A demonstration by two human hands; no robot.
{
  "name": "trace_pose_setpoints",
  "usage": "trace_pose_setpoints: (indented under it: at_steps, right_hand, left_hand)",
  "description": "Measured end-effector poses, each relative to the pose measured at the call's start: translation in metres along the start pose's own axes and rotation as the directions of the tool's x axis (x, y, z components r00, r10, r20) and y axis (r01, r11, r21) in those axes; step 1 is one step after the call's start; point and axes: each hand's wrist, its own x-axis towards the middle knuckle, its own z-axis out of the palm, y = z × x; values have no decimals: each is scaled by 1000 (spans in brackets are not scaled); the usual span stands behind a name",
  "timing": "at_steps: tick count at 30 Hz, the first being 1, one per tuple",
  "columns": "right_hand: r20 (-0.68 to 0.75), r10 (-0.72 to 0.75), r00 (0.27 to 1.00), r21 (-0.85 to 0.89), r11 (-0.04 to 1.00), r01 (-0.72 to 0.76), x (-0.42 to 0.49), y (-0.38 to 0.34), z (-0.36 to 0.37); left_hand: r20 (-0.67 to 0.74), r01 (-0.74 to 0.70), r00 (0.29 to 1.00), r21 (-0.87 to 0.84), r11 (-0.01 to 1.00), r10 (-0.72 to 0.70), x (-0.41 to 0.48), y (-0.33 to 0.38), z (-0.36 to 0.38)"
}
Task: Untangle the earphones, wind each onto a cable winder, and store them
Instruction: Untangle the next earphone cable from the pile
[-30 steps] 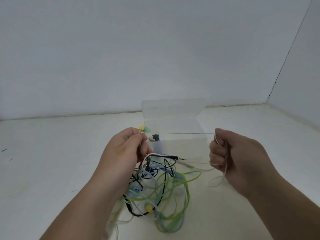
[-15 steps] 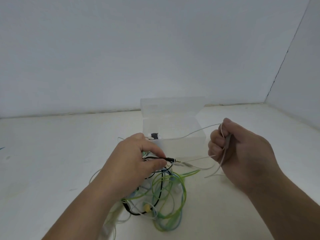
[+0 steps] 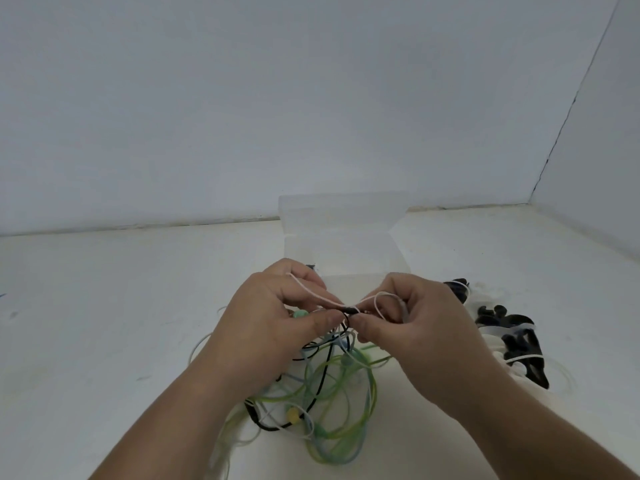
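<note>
Nearest: both forearms enter from the bottom edge, converging over a white bench [image 3: 104, 323].

Between and under the forearms: tangled earphones [image 3: 332, 403] lie on the bench in one loose heap of green, pale blue, black and white leads looped through one another. A yellow earbud [image 3: 292, 414] sits in the near-left part of the heap.

Above the far side of the heap: the hands are raised and close together, fingertips almost meeting.
- Left hand [image 3: 273, 327]: thumb and forefinger pinch the lead end of a black plug [image 3: 351, 310]; the black lead drops from there into the heap. A green earbud [image 3: 299, 313] shows just under the curled fingers.
- Right hand [image 3: 422, 337]: thumb and forefinger close on the plug's other end. A white cable [image 3: 308, 290] runs over the left fingers, crosses at the plug and loops round the right fingers.
- Neither hand is released.

Right of the right hand, on the bench: a cluster of black and white cable winders [image 3: 516, 341], partly hidden by the wrist. Count cannot be told.

Behind the hands: a clear plastic box [image 3: 346, 251] stands open, its lid [image 3: 343, 209] upright at the back. The left hand covers most of a small dark item at its near-left corner, so I cannot tell what it is.

Farthest: plain pale wall [image 3: 311, 98], meeting a side wall at the right.
</note>
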Motion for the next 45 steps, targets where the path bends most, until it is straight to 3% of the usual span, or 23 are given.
trace_pose_setpoints:
  at_steps: [8,13,17,19,22,27,31,36,40,43,45]
  right_hand:
    - [-66,160,985,7,987,-160,3,3,0]
    - [-88,223,971,112,971,-212,6,6,-1]
    - [-142,206,968,133,973,-188,6,3,-3]
    - [-176,229,957,235,954,-185,8,2,-7]
    - [-165,273,948,412,892,-185,9,-2,-17]
    - [-60,308,949,731,661,-168,13,-14,-33]
    - [-40,322,946,785,596,-170,12,-19,-39]
    - [-19,380,925,817,539,-205,15,-13,-45]
    - [20,378,925,757,598,-261,17,-5,-44]
    - [93,260,961,572,776,-265,14,-2,-34]
    - [117,179,977,305,930,-207,9,-2,-26]
  left_hand:
    - [-57,-31,998,24,999,32,1,-4,4]
    - [-83,141,985,-95,985,-149,1,-5,1]
    - [-154,117,983,82,990,-104,2,-8,0]
    - [-155,81,986,168,982,-55,1,-7,-1]
    - [-153,21,988,295,955,26,0,-8,-4]
    - [-154,-35,983,377,925,100,1,-13,-11]
    - [-87,-94,986,426,900,144,1,-13,-9]
    - [-179,-133,958,416,900,224,1,-11,-15]
    - [-151,-139,969,317,938,195,3,-13,-14]
    - [-72,-60,994,226,972,78,3,-14,-13]
    - [-46,-1,999,153,988,8,4,-13,-14]
